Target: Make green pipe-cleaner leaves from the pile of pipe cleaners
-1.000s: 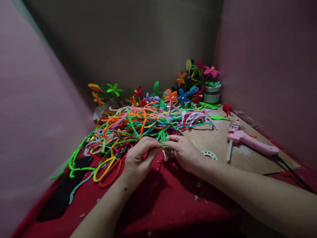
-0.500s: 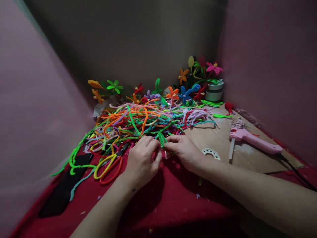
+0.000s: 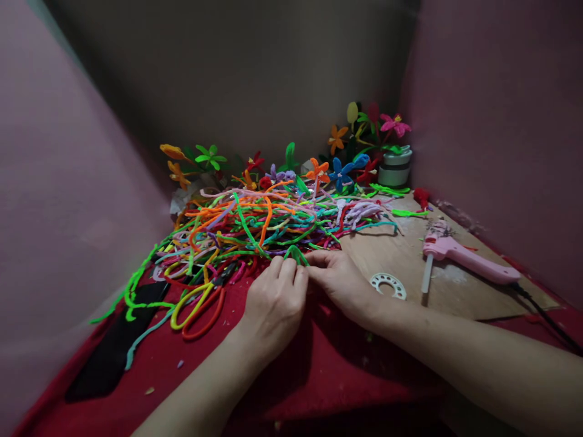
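Observation:
My left hand [image 3: 276, 301] and my right hand [image 3: 340, 283] meet over the red cloth [image 3: 291, 376], fingertips pinched together on a bent green pipe cleaner [image 3: 295, 254]. Its loop sticks up just above my fingers. The rest of the piece is hidden behind my left hand. Right behind my hands lies a big tangled heap of coloured pipe cleaners [image 3: 255, 227].
Finished pipe-cleaner flowers [image 3: 319, 170] stand along the back wall, some in a white pot [image 3: 394, 169]. A pink glue gun [image 3: 460, 256] with a black cord lies on the wooden board [image 3: 410, 255] at right, near a white ring piece [image 3: 388, 284]. A black object [image 3: 113, 346] lies at left.
Both hands have shifted slightly right and closer together. My left hand now covers the lower part of the green piece, and its loop sits lower between the fingertips.

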